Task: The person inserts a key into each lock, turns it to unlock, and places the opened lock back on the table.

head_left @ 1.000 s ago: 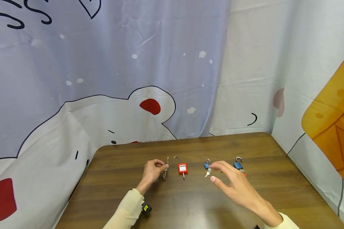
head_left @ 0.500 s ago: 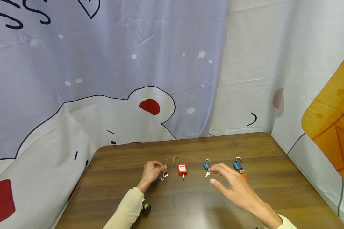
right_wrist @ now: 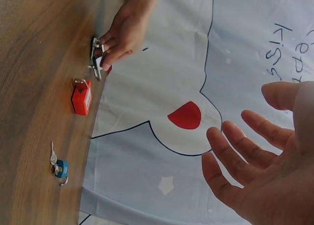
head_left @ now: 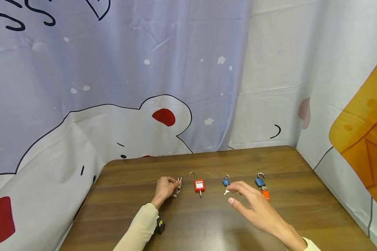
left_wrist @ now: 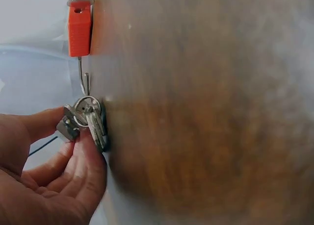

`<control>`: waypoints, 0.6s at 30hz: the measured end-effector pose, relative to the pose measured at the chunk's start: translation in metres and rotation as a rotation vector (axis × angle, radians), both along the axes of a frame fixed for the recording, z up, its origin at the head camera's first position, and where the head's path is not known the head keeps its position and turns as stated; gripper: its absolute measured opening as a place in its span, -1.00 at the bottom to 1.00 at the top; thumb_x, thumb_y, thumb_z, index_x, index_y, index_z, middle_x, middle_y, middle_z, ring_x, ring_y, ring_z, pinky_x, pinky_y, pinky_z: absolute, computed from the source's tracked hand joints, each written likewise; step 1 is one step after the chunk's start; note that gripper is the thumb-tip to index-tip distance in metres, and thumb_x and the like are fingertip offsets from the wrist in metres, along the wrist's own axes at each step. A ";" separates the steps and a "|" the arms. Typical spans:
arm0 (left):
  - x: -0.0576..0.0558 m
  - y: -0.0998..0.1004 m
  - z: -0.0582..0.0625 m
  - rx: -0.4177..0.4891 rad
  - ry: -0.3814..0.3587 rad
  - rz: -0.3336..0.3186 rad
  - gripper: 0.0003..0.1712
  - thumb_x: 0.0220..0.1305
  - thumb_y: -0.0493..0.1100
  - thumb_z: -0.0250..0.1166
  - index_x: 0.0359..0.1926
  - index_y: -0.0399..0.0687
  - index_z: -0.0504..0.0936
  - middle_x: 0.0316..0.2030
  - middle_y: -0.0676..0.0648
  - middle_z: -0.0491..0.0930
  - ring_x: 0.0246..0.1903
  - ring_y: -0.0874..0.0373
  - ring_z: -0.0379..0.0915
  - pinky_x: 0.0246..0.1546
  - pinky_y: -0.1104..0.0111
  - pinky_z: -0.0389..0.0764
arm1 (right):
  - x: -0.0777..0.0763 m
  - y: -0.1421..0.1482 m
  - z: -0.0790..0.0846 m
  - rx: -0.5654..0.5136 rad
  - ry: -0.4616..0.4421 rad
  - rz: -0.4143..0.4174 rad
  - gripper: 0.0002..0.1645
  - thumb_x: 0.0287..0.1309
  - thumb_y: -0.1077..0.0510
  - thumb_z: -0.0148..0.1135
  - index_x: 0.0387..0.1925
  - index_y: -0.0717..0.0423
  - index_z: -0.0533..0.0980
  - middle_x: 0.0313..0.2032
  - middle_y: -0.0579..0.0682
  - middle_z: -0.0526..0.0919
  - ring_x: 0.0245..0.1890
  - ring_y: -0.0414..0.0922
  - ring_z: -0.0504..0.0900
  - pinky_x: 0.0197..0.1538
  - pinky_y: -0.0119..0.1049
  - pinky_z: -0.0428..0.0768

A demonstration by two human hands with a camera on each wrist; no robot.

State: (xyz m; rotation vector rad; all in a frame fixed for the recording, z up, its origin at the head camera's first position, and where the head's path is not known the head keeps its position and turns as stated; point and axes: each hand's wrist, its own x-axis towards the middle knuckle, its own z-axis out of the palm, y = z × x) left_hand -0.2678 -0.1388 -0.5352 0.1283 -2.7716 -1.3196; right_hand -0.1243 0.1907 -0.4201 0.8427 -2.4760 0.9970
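Note:
My left hand (head_left: 164, 189) pinches a silver padlock (head_left: 178, 187) between thumb and fingers at the table's left. Its shackle points away from me. In the left wrist view, a ring of keys (left_wrist: 95, 126) hangs at the padlock's near end, and fingers hide part of the body. Just right of it lies a red padlock (head_left: 199, 185) with a raised shackle and a key in its bottom. My right hand (head_left: 259, 207) hovers with fingers spread and holds nothing. Beyond its fingertips lies a small blue padlock (head_left: 226, 182) with keys (head_left: 226, 191).
Farther right, a second blue padlock (head_left: 259, 182) has its shackle swung out and an orange tag (head_left: 266, 195) beside it. All rest on a brown wooden table (head_left: 204, 223). A printed curtain (head_left: 128, 69) hangs behind the table's far edge.
The silver padlock has turned in my left hand from edge-on to showing more of its face, and its keys have shifted. My right hand has hardly moved.

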 end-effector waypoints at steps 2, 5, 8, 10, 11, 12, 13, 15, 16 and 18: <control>-0.001 0.001 -0.001 -0.046 0.009 0.005 -0.76 0.13 -0.07 0.45 -0.44 -0.18 0.71 -0.58 -0.01 0.66 -0.59 0.23 0.50 -0.58 0.41 0.48 | 0.000 0.000 0.000 -0.002 -0.002 0.003 -0.67 0.31 0.06 0.23 0.08 -0.24 0.48 0.04 -0.32 0.56 0.04 -0.27 0.59 0.09 -0.38 0.55; -0.002 0.002 -0.001 -0.113 0.018 0.016 -0.77 0.12 -0.06 0.45 -0.45 -0.15 0.72 -0.53 -0.01 0.68 -0.53 0.18 0.50 -0.51 0.37 0.49 | 0.000 0.000 -0.001 -0.009 -0.005 0.012 -0.68 0.31 0.06 0.23 0.07 -0.24 0.48 0.03 -0.32 0.57 0.03 -0.24 0.60 0.08 -0.39 0.55; -0.003 0.001 -0.001 -0.153 0.029 0.027 -0.77 0.11 -0.05 0.46 -0.47 -0.13 0.73 -0.51 -0.03 0.70 -0.52 0.16 0.52 -0.48 0.34 0.51 | -0.001 0.001 -0.002 -0.012 -0.005 0.014 -0.68 0.31 0.07 0.23 0.07 -0.24 0.48 0.03 -0.32 0.57 0.03 -0.25 0.60 0.07 -0.37 0.56; -0.003 0.001 -0.001 -0.167 0.038 0.034 -0.76 0.11 -0.04 0.46 -0.47 -0.14 0.74 -0.50 -0.04 0.71 -0.51 0.15 0.54 -0.47 0.32 0.54 | -0.001 0.001 -0.003 -0.017 -0.003 0.015 -0.69 0.31 0.07 0.23 0.06 -0.24 0.48 0.03 -0.32 0.57 0.02 -0.24 0.60 0.05 -0.32 0.58; -0.004 0.000 -0.001 -0.172 0.047 0.038 -0.75 0.10 -0.04 0.47 -0.48 -0.14 0.74 -0.50 -0.05 0.71 -0.50 0.15 0.54 -0.46 0.31 0.55 | -0.001 0.001 -0.003 -0.018 -0.003 0.014 -0.69 0.31 0.07 0.23 0.06 -0.25 0.48 0.03 -0.33 0.57 0.02 -0.23 0.61 0.04 -0.30 0.59; -0.004 0.000 -0.001 -0.176 0.054 0.041 -0.75 0.09 -0.03 0.48 -0.48 -0.14 0.74 -0.49 -0.05 0.72 -0.50 0.15 0.55 -0.46 0.30 0.56 | -0.002 0.001 -0.003 -0.018 -0.002 0.014 -0.69 0.31 0.07 0.23 0.06 -0.25 0.48 0.03 -0.33 0.57 0.02 -0.23 0.61 0.04 -0.28 0.59; -0.005 -0.001 -0.001 -0.180 0.062 0.043 -0.74 0.08 -0.02 0.48 -0.49 -0.14 0.74 -0.49 -0.05 0.72 -0.50 0.14 0.56 -0.45 0.30 0.57 | -0.002 0.001 -0.003 -0.020 0.001 0.014 -0.69 0.31 0.07 0.23 0.06 -0.25 0.48 0.02 -0.32 0.57 0.02 -0.22 0.61 0.03 -0.25 0.60; -0.005 -0.002 0.000 -0.187 0.069 0.038 -0.73 0.09 -0.01 0.48 -0.51 -0.13 0.74 -0.51 -0.04 0.71 -0.51 0.14 0.56 -0.47 0.29 0.57 | -0.003 0.001 -0.004 -0.019 0.003 0.011 -0.69 0.31 0.07 0.23 0.06 -0.25 0.48 0.02 -0.32 0.57 0.02 -0.22 0.61 0.03 -0.24 0.60; -0.006 -0.002 0.000 -0.192 0.066 0.039 -0.72 0.09 0.00 0.48 -0.54 -0.12 0.73 -0.53 -0.03 0.70 -0.52 0.14 0.55 -0.48 0.30 0.55 | -0.003 0.001 -0.004 -0.017 0.004 0.008 -0.69 0.31 0.06 0.23 0.06 -0.26 0.48 0.02 -0.33 0.57 0.02 -0.24 0.61 0.03 -0.25 0.60; -0.006 -0.004 0.000 -0.203 0.048 0.037 -0.68 0.11 0.02 0.46 -0.60 -0.09 0.72 -0.58 0.00 0.68 -0.57 0.15 0.52 -0.54 0.32 0.51 | -0.004 0.001 -0.004 -0.018 0.009 0.012 -0.69 0.32 0.07 0.23 0.07 -0.24 0.48 0.02 -0.32 0.57 0.01 -0.24 0.60 0.02 -0.24 0.60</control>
